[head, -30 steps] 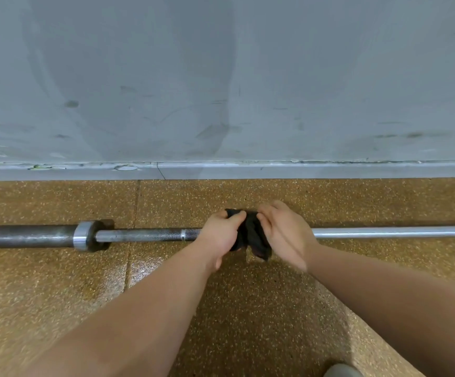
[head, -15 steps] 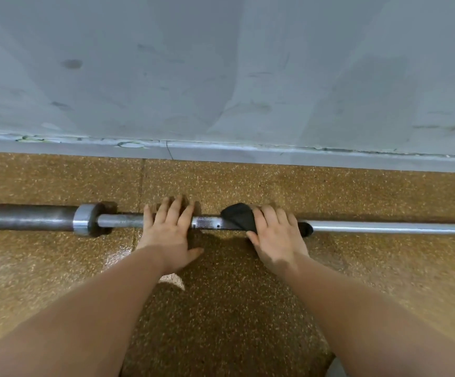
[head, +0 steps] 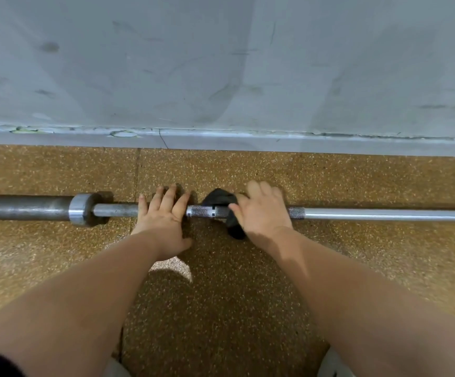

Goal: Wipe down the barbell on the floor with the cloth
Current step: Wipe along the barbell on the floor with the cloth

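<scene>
A steel barbell (head: 384,214) lies across the speckled brown floor, parallel to the wall, its thick sleeve and collar (head: 80,209) at the left. My left hand (head: 163,213) presses flat on the shaft just right of the collar, fingers straight. My right hand (head: 264,210) curls over the shaft and grips a black cloth (head: 220,198) wrapped around the bar. Part of the cloth hangs below the bar beside my wrist. A knurled stretch of shaft shows between my hands.
A grey wall with a pale skirting strip (head: 248,138) runs close behind the barbell. The brown floor (head: 220,308) stretches toward me, with a tile seam at left of centre. My knees show at the bottom edge.
A second ago both hands bunched the cloth at the bar. The left hand let go and moved left to press on the shaft; the right hand has since slid the cloth slightly along the bar.
</scene>
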